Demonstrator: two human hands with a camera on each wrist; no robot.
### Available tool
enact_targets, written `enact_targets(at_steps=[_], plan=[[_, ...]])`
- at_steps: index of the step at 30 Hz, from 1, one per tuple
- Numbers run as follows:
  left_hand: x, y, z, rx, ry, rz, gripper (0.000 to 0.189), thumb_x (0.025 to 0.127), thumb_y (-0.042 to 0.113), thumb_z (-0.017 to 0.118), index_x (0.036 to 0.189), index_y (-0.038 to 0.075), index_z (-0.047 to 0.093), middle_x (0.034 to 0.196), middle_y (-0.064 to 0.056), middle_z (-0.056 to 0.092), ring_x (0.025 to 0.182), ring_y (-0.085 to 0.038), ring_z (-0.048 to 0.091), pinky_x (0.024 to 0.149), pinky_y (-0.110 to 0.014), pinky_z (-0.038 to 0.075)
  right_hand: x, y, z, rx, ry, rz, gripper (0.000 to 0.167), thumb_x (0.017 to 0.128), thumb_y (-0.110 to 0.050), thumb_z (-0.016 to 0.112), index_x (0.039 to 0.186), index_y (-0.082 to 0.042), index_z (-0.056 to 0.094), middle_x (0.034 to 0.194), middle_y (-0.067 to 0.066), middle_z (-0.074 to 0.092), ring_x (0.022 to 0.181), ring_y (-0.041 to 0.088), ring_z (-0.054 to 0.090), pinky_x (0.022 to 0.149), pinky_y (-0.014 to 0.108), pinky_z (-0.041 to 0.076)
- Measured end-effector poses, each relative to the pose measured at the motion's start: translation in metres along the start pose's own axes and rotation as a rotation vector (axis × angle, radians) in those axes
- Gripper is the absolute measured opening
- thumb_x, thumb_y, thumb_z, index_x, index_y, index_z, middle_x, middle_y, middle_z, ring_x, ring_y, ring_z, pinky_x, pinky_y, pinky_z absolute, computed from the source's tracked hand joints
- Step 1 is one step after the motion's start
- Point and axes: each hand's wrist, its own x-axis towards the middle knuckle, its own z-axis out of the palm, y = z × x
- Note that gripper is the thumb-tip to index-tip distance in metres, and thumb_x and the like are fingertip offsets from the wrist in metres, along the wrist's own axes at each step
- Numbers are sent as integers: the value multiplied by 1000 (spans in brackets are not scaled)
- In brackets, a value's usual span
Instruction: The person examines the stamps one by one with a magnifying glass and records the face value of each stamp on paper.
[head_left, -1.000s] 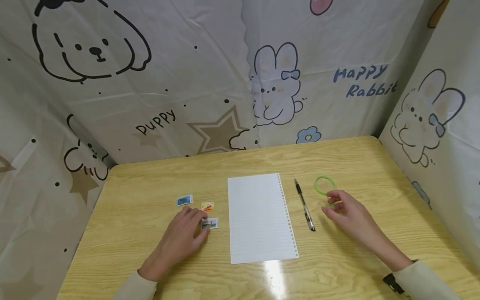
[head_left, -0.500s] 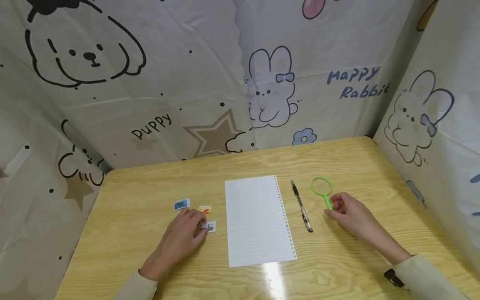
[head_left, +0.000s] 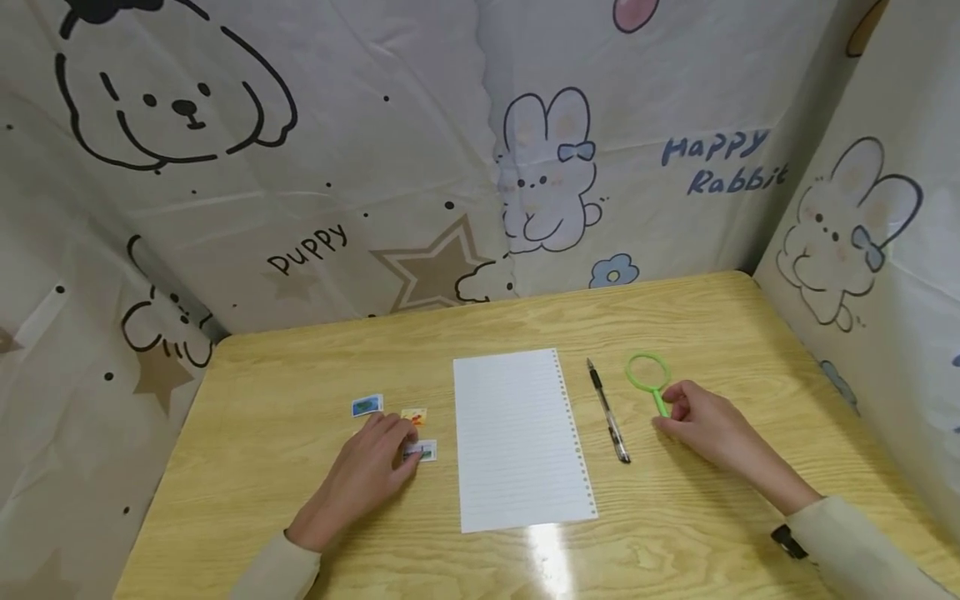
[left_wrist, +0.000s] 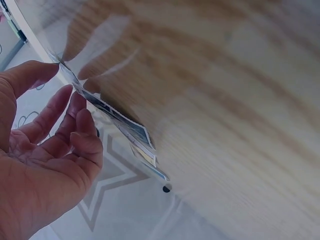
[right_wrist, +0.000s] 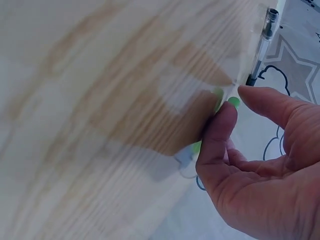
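Three postage stamps lie near my left hand (head_left: 367, 467): a blue one (head_left: 367, 406), a yellow one (head_left: 414, 416) and a greenish one (head_left: 427, 451). My left thumb and index finger touch the greenish stamp, with a gap between them in the left wrist view; this hand is loosely bent. On the right, my right hand (head_left: 705, 425) pinches the end of the green handle of a magnifying glass (head_left: 648, 356), whose ring lies flat on the table. In the right wrist view the handle's round end (right_wrist: 233, 101) shows between thumb and index fingertip; the index finger hides part of the handle.
A lined, punched sheet of paper (head_left: 517, 442) lies mid-table between the hands. A black-gripped pen (head_left: 609, 415) lies just right of it. Cloth screens with cartoon prints (head_left: 420, 150) stand behind and on both sides of the wooden table (head_left: 300, 375).
My right hand has come down and back from over the magnifying glass's handle to its end. The left hand stays by the greenish stamp. The view shifts slightly.
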Motion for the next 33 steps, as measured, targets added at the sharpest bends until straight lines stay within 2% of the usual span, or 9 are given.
enact_targets(at_steps=[7,12,19,24,33], plan=[[3,1,1,-8,-21,-16,23,89,9,90,99,7,69,92,2,60,86,-18,51,67,-31,47,0,1,-1,-17,24,-3,35,101,-15,78,122,8,63,94,5,65,82,20,58,72,40,48],[4,1,2,-37,-33,-18,17,91,4,86,96,8,70,90,4,56,85,-16,48,65,-28,45,1,3,-1,-37,36,4,29,101,-14,77,117,7,65,92,5,67,82,20,60,73,41,49],[2,1,2,-107,-48,-21,15,94,1,84,96,6,70,92,3,60,86,-14,51,73,-31,51,4,4,1,-21,28,8,25,100,-14,77,114,5,65,90,4,66,80,19,59,71,39,48],[2,1,2,-124,-47,-19,16,94,1,86,96,5,71,92,2,61,86,-13,52,74,-31,52,4,5,0,-12,31,9,22,100,-13,76,111,3,65,88,3,64,77,19,57,68,35,46],[2,3,-1,-129,-52,-14,16,94,-2,85,95,5,70,91,1,60,86,-14,51,75,-32,51,4,6,0,85,-6,40,27,103,-11,73,118,8,63,87,5,64,71,19,62,60,29,46]])
